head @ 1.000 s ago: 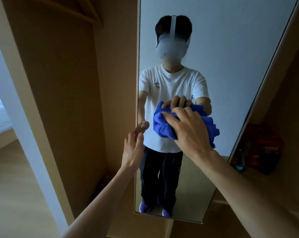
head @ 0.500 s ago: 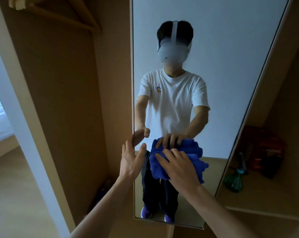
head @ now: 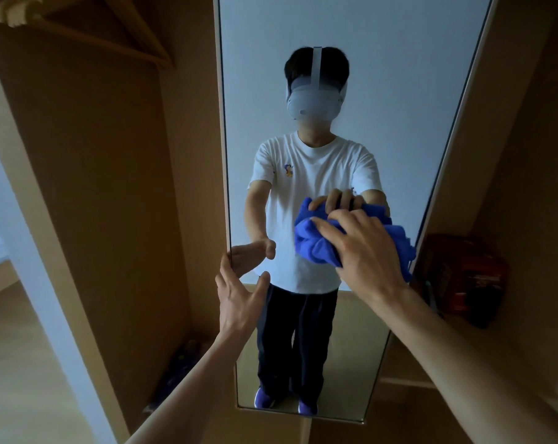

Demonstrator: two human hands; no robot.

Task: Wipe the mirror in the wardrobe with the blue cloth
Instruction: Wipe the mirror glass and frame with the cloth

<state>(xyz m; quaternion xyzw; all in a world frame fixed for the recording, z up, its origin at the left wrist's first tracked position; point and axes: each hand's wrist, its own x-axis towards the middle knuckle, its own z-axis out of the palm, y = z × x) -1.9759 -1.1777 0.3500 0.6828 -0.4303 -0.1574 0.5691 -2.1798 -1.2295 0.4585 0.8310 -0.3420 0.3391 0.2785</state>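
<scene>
Head view shows the right hand laid over a bunched blue cloth, fingers spread across the wad and pressing it flat to the glass; in the reflection the fingertips curl over the cloth's top edge. The cloth sits on the right half of the mirror, about mid-height, close to its right frame. The left hand is lower and to the left, relaxed and holding nothing, with straight fingers reaching up to the mirror's left edge and the thumb spread out in front of the glass. Both bare forearms reach in from the bottom of the frame. The tall, narrow mirror stands inside a light wooden wardrobe and reflects a person in a white T-shirt and dark trousers. A wooden hanger hangs in the upper left, and a dark red box sits on a shelf right of the mirror.
</scene>
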